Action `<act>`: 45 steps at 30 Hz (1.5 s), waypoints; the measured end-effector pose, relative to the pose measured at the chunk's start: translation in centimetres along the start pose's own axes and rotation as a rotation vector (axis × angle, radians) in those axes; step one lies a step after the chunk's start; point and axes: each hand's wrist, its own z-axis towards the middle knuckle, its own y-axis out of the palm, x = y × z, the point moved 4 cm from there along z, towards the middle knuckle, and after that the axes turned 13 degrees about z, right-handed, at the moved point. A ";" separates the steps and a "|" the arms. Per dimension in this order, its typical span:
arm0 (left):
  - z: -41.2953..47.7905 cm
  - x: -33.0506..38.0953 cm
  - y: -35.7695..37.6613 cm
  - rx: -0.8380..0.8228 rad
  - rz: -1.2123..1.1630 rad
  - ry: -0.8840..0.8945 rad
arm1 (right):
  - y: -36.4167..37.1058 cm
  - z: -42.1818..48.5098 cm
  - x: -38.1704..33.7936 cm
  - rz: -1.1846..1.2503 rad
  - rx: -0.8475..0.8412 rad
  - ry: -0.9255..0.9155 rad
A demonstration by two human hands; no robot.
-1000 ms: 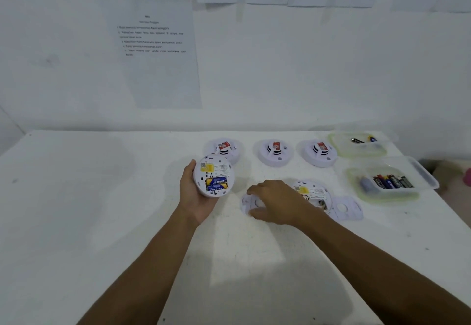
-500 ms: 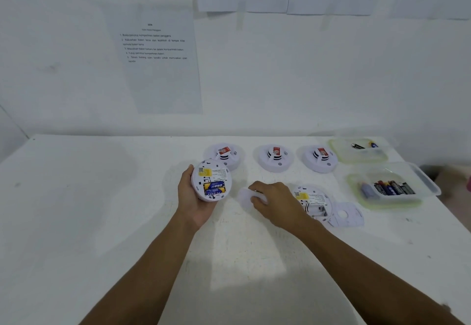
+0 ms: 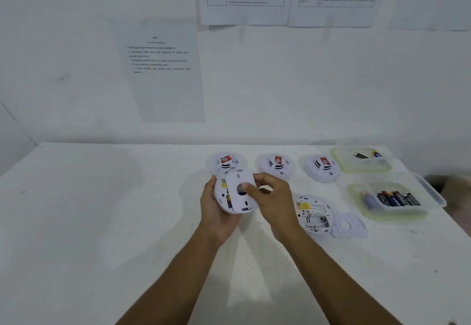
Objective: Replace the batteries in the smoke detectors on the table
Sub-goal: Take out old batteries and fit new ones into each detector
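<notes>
My left hand (image 3: 216, 212) holds a white round smoke detector (image 3: 222, 197) with its back toward me, above the table. My right hand (image 3: 274, 201) pinches a white round back cover (image 3: 240, 189) and holds it against that detector, hiding most of the battery bay. A second detector (image 3: 314, 213) lies on its face to the right with an empty battery bay, and its cover (image 3: 350, 226) lies flat beside it. Three closed detectors (image 3: 277, 164) stand in a row behind.
A clear tub (image 3: 433, 194) holding several batteries sits at the right edge of the white table (image 3: 102, 222). A second tub (image 3: 341, 158) behind it holds a few batteries. Instruction sheets (image 3: 163, 70) hang on the wall.
My right hand has picked the cover up from the table and brought it onto the detector in my left hand. The batteries seen earlier in that detector are now mostly covered.
</notes>
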 end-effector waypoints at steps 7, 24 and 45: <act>-0.4 -0.8 0.1 0.026 -0.007 -0.048 | 0.2 -0.6 0.9 -0.432 0.124 -0.268; 0.2 -1.4 -0.9 0.061 0.061 -0.083 | 1.5 -1.7 1.4 -0.712 0.047 -0.357; 0.4 -0.4 -1.9 0.145 0.155 0.012 | 2.3 -1.6 2.7 -0.508 0.137 -0.119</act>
